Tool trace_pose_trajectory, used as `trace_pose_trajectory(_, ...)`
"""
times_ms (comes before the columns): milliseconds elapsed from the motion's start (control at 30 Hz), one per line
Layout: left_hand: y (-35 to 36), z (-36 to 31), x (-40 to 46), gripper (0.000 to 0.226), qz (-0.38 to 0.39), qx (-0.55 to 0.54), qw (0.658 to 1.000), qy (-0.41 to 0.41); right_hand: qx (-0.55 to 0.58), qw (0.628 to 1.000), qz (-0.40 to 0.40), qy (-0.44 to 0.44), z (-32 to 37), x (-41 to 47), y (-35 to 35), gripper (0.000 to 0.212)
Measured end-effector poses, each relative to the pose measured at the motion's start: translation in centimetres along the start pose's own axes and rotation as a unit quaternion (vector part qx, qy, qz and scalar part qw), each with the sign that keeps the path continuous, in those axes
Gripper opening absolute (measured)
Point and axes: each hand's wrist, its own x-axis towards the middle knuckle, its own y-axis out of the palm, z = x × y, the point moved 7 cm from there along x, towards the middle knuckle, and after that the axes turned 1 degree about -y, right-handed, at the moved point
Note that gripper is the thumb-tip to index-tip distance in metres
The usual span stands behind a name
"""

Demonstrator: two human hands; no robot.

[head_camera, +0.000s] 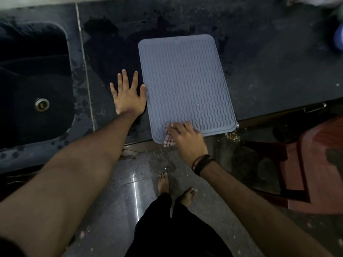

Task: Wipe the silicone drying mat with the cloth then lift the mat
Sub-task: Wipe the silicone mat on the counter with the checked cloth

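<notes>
Silicone mat [182,84] lies flat on dark worktop [269,75], right of the sink [33,86], its near edge at the worktop's front lip. Left hand [128,97] spread flat on the worktop, thumb touching the mat's left edge, holding nothing; likely bracing so the mat does not slide. Right hand [182,135] presses the striped cloth [169,140] onto the near-left corner, fingers bent over it. Judged: wiping stage, lift not yet begun
</notes>
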Motion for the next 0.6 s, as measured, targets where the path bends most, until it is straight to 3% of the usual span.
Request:
trace_pose_trajectory(133,-0.2,-0.1,0.0,0.065,-0.001,0.003,1.000,-0.002,0.003,0.999,0.032,-0.030,0.0,-1.1,-0.7,0.045)
trace_pose_trajectory(300,-0.1,-0.1,0.0,0.065,0.002,0.006,1.000,-0.004,-0.003,1.000,-0.016,0.022,-3.6,4.4,-3.6,0.048)
trace_pose_trajectory(433,-0.2,-0.1,0.0,0.066,0.001,0.007,1.000,-0.007,-0.025,0.999,0.039,0.024,-4.4,9.1,-2.3,0.048)
trace_pose_trajectory(600,-0.2,0.0,0.0,0.065,0.005,0.009,1.000,-0.010,-0.037,0.999,0.016,0.006,-3.4,4.8,-1.2,0.046)
